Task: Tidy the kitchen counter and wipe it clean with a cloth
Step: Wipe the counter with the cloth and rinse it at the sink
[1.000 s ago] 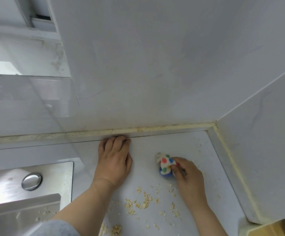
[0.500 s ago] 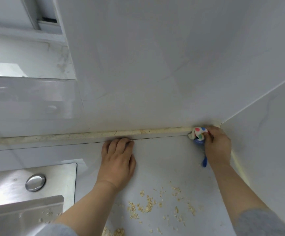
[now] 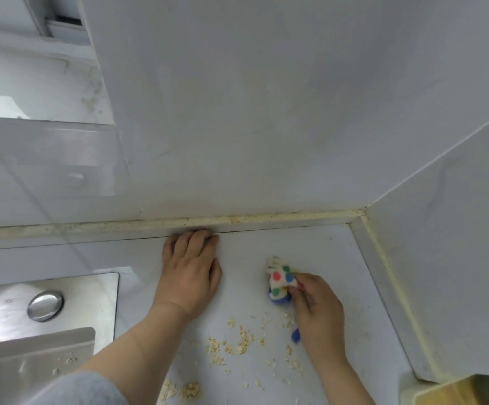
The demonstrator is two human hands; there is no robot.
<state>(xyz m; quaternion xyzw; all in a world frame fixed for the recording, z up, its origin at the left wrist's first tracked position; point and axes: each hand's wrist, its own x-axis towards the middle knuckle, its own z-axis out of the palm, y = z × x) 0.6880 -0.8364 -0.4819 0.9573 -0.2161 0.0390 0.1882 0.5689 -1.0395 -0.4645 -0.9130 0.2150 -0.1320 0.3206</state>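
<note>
Just beside the cloth (image 3: 278, 280), loose flakes (image 3: 238, 344); steel sink (image 3: 85, 290) leftward.

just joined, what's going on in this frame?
A person is wiping a kitchen counter. The right hand grips a bunched spotted cloth and presses it on the counter. The left hand rests flat, fingertips at the back wall seam. Pale flakes lie scattered on the counter on the person's side of both hands, not yet wiped up, and a few sit on the steel sink at the left.
</note>
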